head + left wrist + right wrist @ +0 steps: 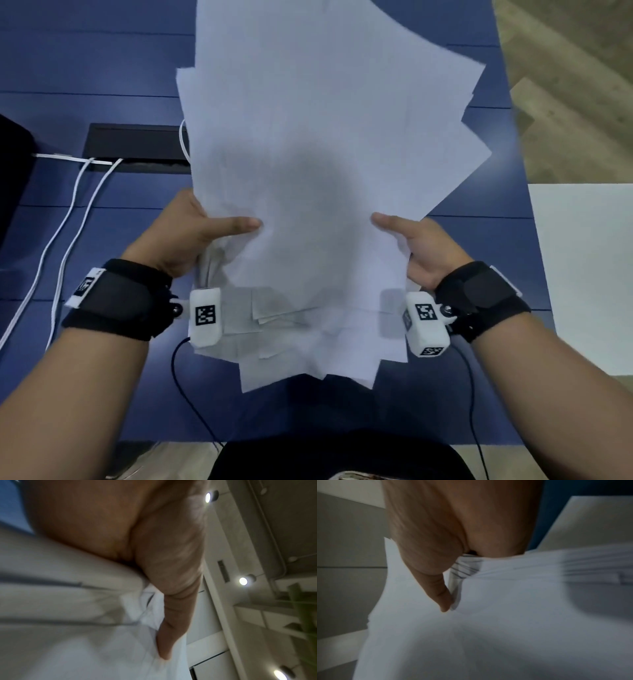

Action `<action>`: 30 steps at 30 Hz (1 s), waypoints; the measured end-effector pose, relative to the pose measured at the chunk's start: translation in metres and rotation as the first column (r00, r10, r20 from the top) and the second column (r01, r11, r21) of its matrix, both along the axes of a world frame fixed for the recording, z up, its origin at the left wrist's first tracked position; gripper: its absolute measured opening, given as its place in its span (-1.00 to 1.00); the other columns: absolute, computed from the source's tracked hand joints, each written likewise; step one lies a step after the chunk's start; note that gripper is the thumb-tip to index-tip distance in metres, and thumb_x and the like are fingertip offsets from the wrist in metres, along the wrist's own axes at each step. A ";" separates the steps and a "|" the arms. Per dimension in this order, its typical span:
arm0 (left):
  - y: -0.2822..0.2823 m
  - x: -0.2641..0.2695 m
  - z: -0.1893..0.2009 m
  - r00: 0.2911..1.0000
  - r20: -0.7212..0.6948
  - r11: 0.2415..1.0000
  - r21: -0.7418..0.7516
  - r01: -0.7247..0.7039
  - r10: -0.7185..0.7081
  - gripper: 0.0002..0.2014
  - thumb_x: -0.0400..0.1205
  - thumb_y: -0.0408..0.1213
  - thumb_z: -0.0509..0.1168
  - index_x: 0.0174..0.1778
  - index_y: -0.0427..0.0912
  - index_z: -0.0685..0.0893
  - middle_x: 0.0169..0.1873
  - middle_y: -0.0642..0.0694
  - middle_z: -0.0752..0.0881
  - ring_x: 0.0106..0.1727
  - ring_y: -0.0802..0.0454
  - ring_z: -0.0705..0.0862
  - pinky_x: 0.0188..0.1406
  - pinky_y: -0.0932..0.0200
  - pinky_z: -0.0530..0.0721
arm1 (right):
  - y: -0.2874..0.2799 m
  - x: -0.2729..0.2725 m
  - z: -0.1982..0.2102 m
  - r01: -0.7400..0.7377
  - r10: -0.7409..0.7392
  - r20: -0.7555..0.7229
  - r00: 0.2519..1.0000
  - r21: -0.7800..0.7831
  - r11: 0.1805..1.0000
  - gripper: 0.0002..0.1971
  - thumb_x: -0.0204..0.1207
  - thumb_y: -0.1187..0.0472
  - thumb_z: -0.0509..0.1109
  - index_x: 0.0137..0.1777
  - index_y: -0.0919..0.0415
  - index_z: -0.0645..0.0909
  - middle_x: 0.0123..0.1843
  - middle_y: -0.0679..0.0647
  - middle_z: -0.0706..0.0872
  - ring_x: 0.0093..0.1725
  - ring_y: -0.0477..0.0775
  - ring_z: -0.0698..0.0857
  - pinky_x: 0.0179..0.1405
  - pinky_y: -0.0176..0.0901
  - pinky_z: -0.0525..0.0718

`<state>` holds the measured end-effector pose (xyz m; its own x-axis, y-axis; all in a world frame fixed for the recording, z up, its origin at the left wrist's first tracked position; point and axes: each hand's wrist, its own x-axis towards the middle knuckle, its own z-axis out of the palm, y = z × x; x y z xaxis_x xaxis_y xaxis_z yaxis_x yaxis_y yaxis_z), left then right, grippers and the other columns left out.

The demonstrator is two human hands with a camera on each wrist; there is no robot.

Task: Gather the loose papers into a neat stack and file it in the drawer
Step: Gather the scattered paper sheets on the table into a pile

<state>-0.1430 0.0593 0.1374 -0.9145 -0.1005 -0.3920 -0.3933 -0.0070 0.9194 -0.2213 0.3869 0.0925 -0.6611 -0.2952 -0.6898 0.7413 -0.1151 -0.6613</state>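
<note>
Blue surface [102, 68]: fills most of the frame. Papers [308, 171]: fanned, uneven sheaf, frame centre, held above the surface by both side edges. White cables [68, 212]: 2, left of frame. Left hand [185, 233]: thumb on top, fingers hidden beneath, pinching the papers. Right hand [421, 246]: same grip, opposite edge.

Blue table [102, 240]; black cable box [137, 144] at left, white cables [68, 212] trailing from it (two at least). Ceiling lights [243, 581] overhead.
</note>
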 end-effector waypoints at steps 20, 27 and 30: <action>0.043 0.036 0.073 0.957 -0.283 0.998 0.002 -0.064 0.062 -0.43 0.47 -0.51 0.61 0.45 -0.29 0.72 0.30 -0.09 0.88 0.39 -0.05 0.83 0.39 0.05 0.78 | 0.022 -0.014 0.104 -0.120 0.119 -0.113 0.986 -0.009 0.993 -0.71 0.65 0.17 0.50 0.29 0.31 0.75 0.47 0.33 0.72 0.41 0.41 0.74 0.46 0.48 0.63; 0.024 0.049 0.146 0.883 -0.470 0.960 -0.249 -0.126 -0.006 -0.56 0.51 -0.35 0.69 0.25 0.08 0.78 0.25 0.06 0.89 0.35 0.04 0.84 0.38 0.01 0.80 | 0.021 -0.022 0.116 -0.208 0.119 -0.323 0.939 -0.256 0.944 0.12 0.29 0.08 0.80 0.72 0.51 0.27 0.69 0.46 0.40 0.65 0.45 0.49 0.47 0.27 0.65; 0.021 0.049 0.151 0.849 -0.528 0.970 -0.195 -0.143 0.019 -0.61 0.56 -0.44 0.63 0.25 -0.04 0.77 0.26 -0.03 0.88 0.38 -0.07 0.83 0.42 -0.11 0.78 | 0.020 -0.026 0.128 -0.238 0.132 -0.376 0.917 -0.250 0.938 0.19 0.18 0.06 0.85 0.67 0.59 0.27 0.68 0.51 0.37 0.67 0.50 0.44 0.48 0.26 0.66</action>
<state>-0.0939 0.0801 0.2887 -0.9614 -0.2091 0.1786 0.1349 0.2075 0.9689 -0.2473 0.4071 0.2205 -0.7568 -0.5844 -0.2929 0.4957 -0.2211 -0.8399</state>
